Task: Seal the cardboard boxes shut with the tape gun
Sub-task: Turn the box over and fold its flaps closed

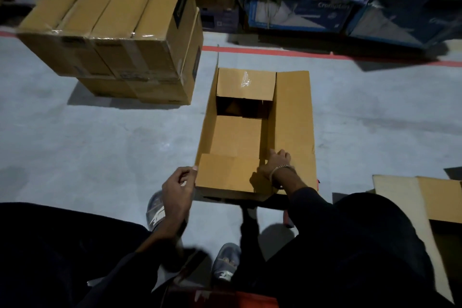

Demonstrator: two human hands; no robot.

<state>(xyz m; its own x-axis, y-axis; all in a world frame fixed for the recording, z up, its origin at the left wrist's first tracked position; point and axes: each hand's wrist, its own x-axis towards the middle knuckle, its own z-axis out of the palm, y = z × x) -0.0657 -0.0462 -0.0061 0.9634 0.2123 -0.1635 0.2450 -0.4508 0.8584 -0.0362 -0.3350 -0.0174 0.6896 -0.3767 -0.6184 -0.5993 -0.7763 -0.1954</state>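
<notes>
Head view is showing an open cardboard box (255,132) sitting on the grey floor (100,145) just in front of the person, its long right flap (293,117) lying nearly flat and its far short flap (246,84) tilting inward with a scrap of clear tape shining on it. Near short flap (225,170) is folding down over the opening. Left hand (178,184) is curling its fingers at the box's near left corner, thumb and fingertips touching the edge of the cardboard there, so it is pinching that corner. Right hand (273,165), wearing a bracelet at the wrist, is resting on the near end of the right flap with its fingers bent over the fold line; whether they are truly gripping the flap is something I cannot tell. Two sealed boxes (112,27) are standing stacked well to the left and farther away, tape glinting along their seams. Blue printed cartons (325,0) are lining the back beyond a red floor line (300,54). Flattened cardboard (425,197) is lying at the right edge. Two grey shoes (225,262) are showing between the dark-sleeved arms. No tape gun is identifiable.
</notes>
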